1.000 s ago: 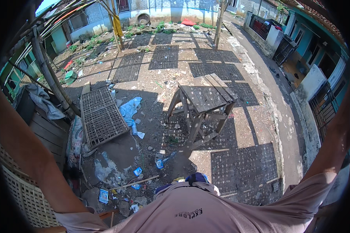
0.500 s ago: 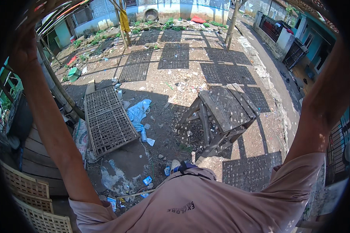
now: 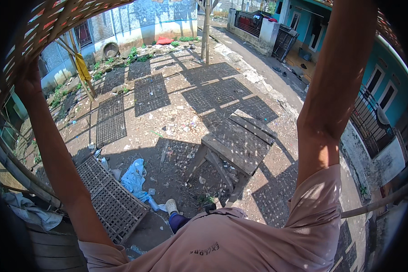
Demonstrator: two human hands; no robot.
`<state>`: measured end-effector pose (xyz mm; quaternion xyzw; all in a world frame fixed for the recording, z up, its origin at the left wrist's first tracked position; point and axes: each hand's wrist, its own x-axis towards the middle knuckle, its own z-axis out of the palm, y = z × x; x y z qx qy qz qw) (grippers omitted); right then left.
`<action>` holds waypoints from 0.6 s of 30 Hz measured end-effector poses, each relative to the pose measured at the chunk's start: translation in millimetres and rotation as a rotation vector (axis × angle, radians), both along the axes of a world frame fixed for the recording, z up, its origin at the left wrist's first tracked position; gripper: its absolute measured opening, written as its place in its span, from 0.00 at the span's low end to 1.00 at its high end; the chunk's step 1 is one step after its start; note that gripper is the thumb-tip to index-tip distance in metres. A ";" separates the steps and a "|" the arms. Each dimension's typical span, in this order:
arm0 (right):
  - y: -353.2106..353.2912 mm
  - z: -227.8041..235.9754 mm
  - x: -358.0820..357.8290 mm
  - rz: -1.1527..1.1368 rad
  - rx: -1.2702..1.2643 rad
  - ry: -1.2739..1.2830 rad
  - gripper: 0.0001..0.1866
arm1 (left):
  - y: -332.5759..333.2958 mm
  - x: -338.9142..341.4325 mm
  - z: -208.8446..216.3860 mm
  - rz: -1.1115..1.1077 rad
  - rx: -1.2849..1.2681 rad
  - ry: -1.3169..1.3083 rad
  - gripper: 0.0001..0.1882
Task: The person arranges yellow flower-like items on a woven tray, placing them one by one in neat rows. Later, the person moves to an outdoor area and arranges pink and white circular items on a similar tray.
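Both my arms reach up overhead. At the upper left, my left hand (image 3: 28,84) is closed on the edge of a woven bamboo rack (image 3: 61,25), which is raised above me and partly cut off by the picture's rim. The fingers are dim against the lattice. My right forearm (image 3: 333,77) runs up past the top edge, so the right hand lies outside the picture. In front of me stands a worn wooden table (image 3: 240,143) with slanted legs. Another woven bamboo rack (image 3: 111,199) rests low at my left, beside a crumpled light-blue plastic sheet (image 3: 133,179).
A bamboo post (image 3: 207,34) stands at the far side, and other poles with a yellow cloth (image 3: 82,67) at the far left. Litter and lattice shadows cover the ground. A paved lane (image 3: 258,59) runs along the right, past a black fence (image 3: 374,115). A pole (image 3: 376,205) juts in at right.
My view has turned right, so the yard has shifted left. More of the raised rack shows above my left hand. My right arm stands more upright, and my shoe shows further forward.
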<state>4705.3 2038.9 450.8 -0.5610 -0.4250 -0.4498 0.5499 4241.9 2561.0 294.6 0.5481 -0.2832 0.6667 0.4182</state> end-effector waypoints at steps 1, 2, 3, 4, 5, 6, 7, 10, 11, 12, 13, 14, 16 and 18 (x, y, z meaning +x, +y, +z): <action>8.7 -3.0 -5.0 -0.019 0.009 -0.019 0.25 | 5.1 27.5 -7.3 -0.038 -0.014 -0.004 0.24; 17.1 -7.6 -11.0 -0.026 0.023 -0.031 0.25 | 23.9 43.6 -9.4 -0.116 0.012 0.016 0.25; 22.4 -10.4 -17.5 -0.043 0.034 -0.041 0.25 | 42.5 63.4 -11.8 -0.198 0.034 0.034 0.25; 30.5 -17.9 -22.7 -0.026 0.058 -0.039 0.25 | 88.7 61.9 -11.5 -0.235 0.014 0.087 0.26; 35.5 -22.2 -27.6 -0.049 0.071 -0.051 0.25 | 99.8 96.5 -20.7 -0.218 -0.036 0.077 0.27; 38.4 -27.7 -33.6 -0.074 0.082 -0.055 0.25 | 107.9 132.5 -28.9 -0.203 -0.086 0.067 0.28; 41.4 -35.7 -39.7 -0.095 0.091 -0.059 0.25 | 109.2 167.9 -33.8 -0.226 -0.114 0.053 0.28; 104.0 -88.3 -43.6 0.007 0.136 -0.015 0.25 | 129.9 181.6 -51.7 -0.144 -0.226 0.142 0.31; 66.1 -69.3 -63.4 -0.112 0.155 -0.067 0.25 | 106.8 246.7 -48.3 -0.210 -0.373 0.165 0.32; 101.7 -104.9 -52.2 -0.028 0.176 -0.010 0.25 | 118.4 236.1 -64.4 -0.079 -0.527 0.242 0.33; 72.0 -94.8 -63.2 -0.114 0.205 -0.047 0.25 | 86.9 281.6 -72.2 -0.206 -0.668 0.209 0.34; 111.5 -117.4 -57.2 -0.053 0.200 0.003 0.25 | 90.8 263.7 -108.5 -0.189 -0.839 0.178 0.35; 77.5 -128.5 -63.7 -0.157 0.202 0.002 0.25 | -37.7 288.0 -171.9 -0.670 -0.625 0.204 0.33; 79.6 -166.1 -61.5 -0.112 0.241 0.097 0.25 | -116.0 248.5 -258.7 -1.129 -0.436 0.286 0.44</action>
